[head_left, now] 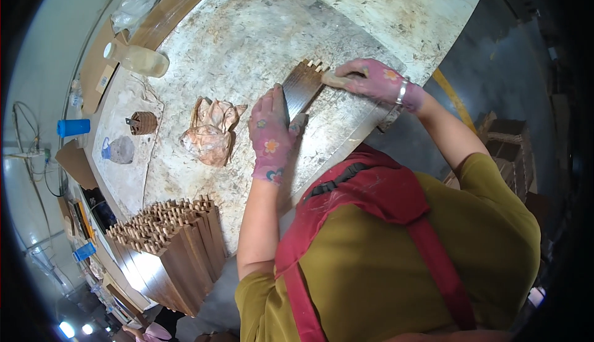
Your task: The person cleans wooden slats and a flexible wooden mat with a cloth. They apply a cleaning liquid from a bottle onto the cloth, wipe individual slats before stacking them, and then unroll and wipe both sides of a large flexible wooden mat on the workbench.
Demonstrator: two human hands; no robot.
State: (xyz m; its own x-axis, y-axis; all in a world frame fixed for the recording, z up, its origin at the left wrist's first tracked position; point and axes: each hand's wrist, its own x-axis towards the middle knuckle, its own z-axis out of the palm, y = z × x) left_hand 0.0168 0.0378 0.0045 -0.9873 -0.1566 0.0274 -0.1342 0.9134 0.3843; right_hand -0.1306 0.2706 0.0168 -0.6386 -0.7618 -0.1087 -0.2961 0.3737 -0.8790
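A small bundle of dark brown wooden boards lies on the worktable, with pale dowels sticking out of its far end. My left hand, in a pink flowered glove, grips the near end, its fingers along the left side and its thumb towards the right. At the right edge, close to the dowels, my gloved right hand presses with bent fingers held together. The undersides of its fingers are hidden. Left of my left hand lies a crumpled, stained cloth.
A large stack of dowelled boards stands at the table's near left. Further left are a brown woven cup, a clear bag-like item and a capped plastic bottle. A cardboard box borders the worktable. Cartons sit at right.
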